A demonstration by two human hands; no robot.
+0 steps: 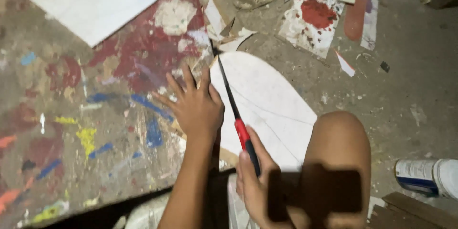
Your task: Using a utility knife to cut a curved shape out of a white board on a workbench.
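Observation:
A white board cut to a curved, rounded shape point(267, 100) lies on the floor with thin pencil lines across it. My left hand point(195, 107) presses flat on its left edge, fingers spread. My right hand point(255, 181) grips the red and black handle of a hand saw point(234, 110), whose thin dark blade runs up along the board's left edge toward the top. My bare knee point(336, 143) rests over the board's lower right part.
A paint-splattered wooden panel point(71, 114) covers the left side. A large white sheet point(90, 0) lies at top left, board scraps point(312, 17) and offcuts at the top. A white and blue can point(427, 176) lies at the right edge on the dusty concrete floor.

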